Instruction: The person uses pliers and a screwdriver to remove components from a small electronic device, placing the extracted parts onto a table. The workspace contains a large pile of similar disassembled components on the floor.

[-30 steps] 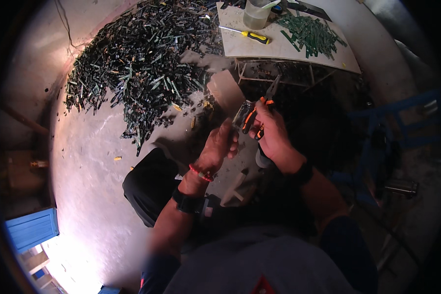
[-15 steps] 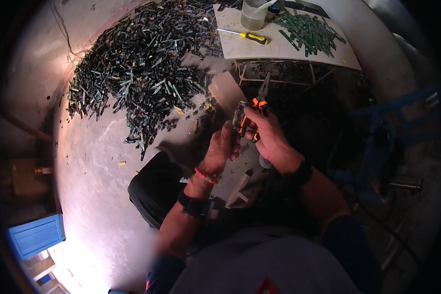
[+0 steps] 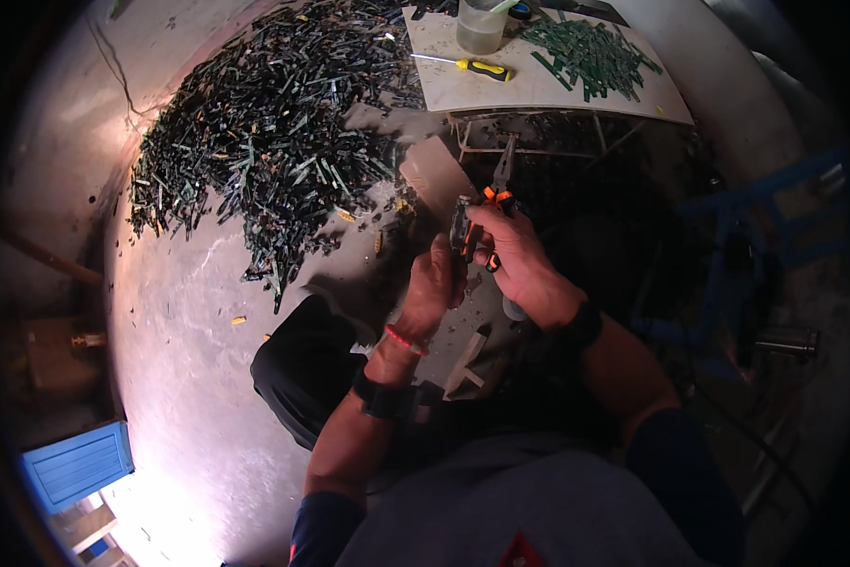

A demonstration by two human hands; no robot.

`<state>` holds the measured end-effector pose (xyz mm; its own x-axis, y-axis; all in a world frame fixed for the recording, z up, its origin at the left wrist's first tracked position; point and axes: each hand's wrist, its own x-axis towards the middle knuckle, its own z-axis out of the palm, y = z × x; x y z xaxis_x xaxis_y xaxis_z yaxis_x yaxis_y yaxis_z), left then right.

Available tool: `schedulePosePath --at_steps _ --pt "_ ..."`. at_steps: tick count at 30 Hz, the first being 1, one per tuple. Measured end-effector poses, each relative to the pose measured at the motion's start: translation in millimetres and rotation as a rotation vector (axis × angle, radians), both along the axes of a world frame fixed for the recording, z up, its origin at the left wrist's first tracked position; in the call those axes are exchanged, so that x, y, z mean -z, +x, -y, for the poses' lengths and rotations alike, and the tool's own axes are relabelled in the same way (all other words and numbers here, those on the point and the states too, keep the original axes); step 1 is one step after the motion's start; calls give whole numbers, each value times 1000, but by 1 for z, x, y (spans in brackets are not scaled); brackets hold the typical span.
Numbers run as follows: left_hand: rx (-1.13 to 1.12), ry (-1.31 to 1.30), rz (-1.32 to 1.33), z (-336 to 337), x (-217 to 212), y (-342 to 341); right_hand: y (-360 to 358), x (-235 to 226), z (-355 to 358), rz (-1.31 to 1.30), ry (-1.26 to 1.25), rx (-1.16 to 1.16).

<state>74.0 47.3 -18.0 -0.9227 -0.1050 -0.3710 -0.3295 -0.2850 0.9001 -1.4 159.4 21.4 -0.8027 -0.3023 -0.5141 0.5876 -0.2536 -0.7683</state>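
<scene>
My right hand (image 3: 519,253) is wrapped round long-nose pliers (image 3: 504,168) with orange and black handles, their metal jaws pointing away from me. Against the thumb side of that hand lies a small dark block-like piece (image 3: 459,223), apparently with metal on its face. My left hand (image 3: 431,282) is closed at the near end of this piece, its fingertips partly hidden. The two hands nearly meet in front of my body.
A large heap of dark and green strips (image 3: 283,142) covers the floor ahead left. At the far right, a low board-topped table (image 3: 444,90) bears a screwdriver (image 3: 486,70), a tub of liquid (image 3: 479,28) and green strips (image 3: 595,59). A blue metal frame (image 3: 774,208) stands right.
The view has shifted slightly. My left hand has turned a little at the wrist beside the dark piece. The pliers stay in my right hand, their handles looking closer together.
</scene>
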Motion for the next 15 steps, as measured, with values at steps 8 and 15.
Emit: schedulePosePath --at_steps 8,15 --pt "-12 -14 -10 -3 4 0 -1 7 1 -10 19 -8" --pt "-18 -31 30 -8 2 -1 -4 8 1 -10 68 1"
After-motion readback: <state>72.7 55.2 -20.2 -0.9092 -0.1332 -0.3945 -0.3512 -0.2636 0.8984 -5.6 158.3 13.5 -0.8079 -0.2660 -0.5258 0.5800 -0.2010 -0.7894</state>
